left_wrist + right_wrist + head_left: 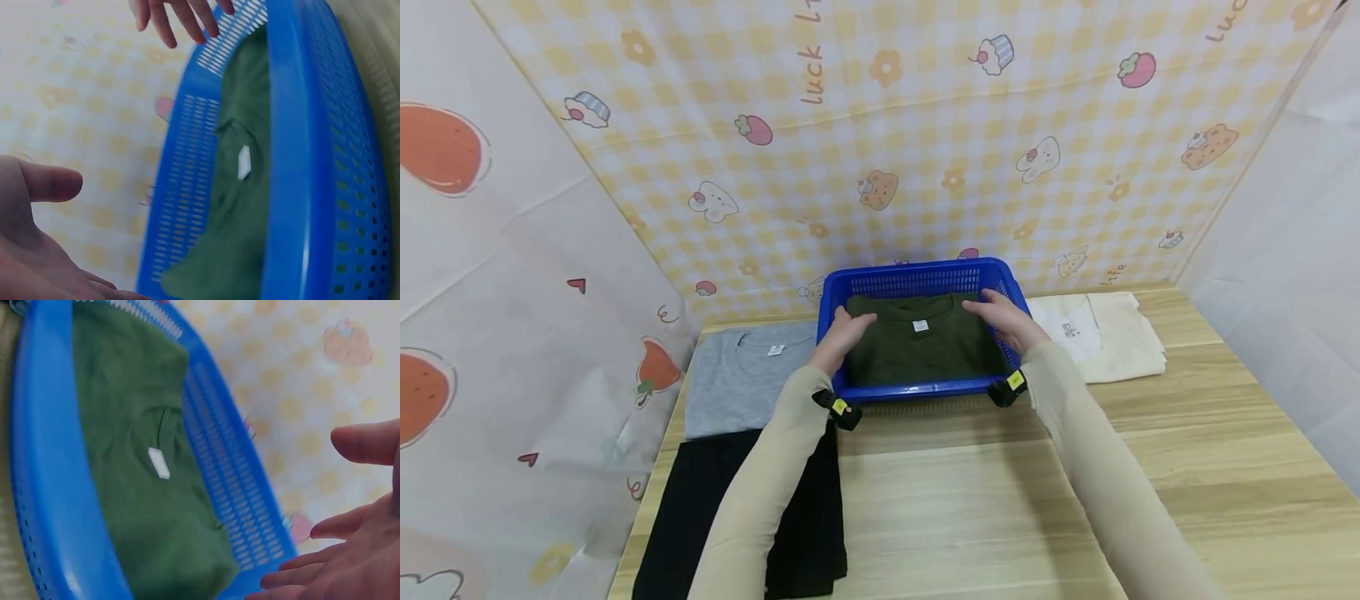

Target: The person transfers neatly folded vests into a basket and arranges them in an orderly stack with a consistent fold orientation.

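A blue plastic basket [917,388] with slotted walls stands against the patterned backdrop. Inside it lies a folded dark green T-shirt [925,354] with a white neck label. At the basket's left end is my left hand [844,335], thumb spread toward the T-shirt. Opposite, by the right end, my right hand [1009,321] has its thumb out over the basket. Both wrist views show spread, extended fingers [319,565] with nothing pinched between them. Whether the left or right fingertips touch the basket's outer walls cannot be made out.
Left of the basket lies a folded grey T-shirt [730,383], with black folded clothing [700,492] in front of it, partly under my left arm. A cream folded garment [1120,337] lies at the right. Backdrop walls enclose the wooden table [940,517].
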Demonstrator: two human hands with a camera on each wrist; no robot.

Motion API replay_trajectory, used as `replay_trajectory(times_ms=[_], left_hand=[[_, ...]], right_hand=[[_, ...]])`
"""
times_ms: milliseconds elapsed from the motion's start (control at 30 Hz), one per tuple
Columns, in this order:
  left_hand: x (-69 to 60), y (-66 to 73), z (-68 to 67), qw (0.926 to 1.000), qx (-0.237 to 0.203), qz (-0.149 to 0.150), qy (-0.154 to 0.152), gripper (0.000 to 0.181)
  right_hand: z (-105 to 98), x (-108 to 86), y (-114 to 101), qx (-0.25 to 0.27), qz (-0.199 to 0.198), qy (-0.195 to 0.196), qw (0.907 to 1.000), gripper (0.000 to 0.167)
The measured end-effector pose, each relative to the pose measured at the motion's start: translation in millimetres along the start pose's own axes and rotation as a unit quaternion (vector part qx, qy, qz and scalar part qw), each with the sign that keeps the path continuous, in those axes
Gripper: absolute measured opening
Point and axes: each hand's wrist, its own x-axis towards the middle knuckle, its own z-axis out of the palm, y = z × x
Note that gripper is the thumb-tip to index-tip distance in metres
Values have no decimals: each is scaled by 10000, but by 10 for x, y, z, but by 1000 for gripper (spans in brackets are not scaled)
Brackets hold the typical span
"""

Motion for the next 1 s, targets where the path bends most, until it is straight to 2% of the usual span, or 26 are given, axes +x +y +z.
replay_trajectory(times_ms=[267, 333, 467, 600, 733, 867, 1000], left_hand=[[-440, -40, -195, 9980, -13, 594, 206, 79], [-551, -81, -260, 9971, 13, 730, 223, 78], [-761, -223, -382, 9962, 91, 802, 335, 77], [-954, -414, -502, 9955, 247, 781, 480, 77], [-1113, -611, -632, 9956, 387, 640, 560, 81], [-1230, -816, -713, 9964, 496, 387, 567, 89], [-1290, -1041, -760, 9962, 587, 140, 626, 95]], right_hand=[[191, -442, 12, -368, -1033, -240, 9937, 71], [256, -564, 33, -449, -1204, -349, 9911, 69], [415, -769, 96, -378, -1590, -653, 9844, 64], [616, -939, 169, -145, -1873, -907, 9780, 60], [850, -1046, 269, 62, -1920, -1184, 9742, 60], [1070, -1053, 422, 222, -1878, -1443, 9713, 60], [1245, -1031, 556, 375, -1714, -1550, 9722, 61]])
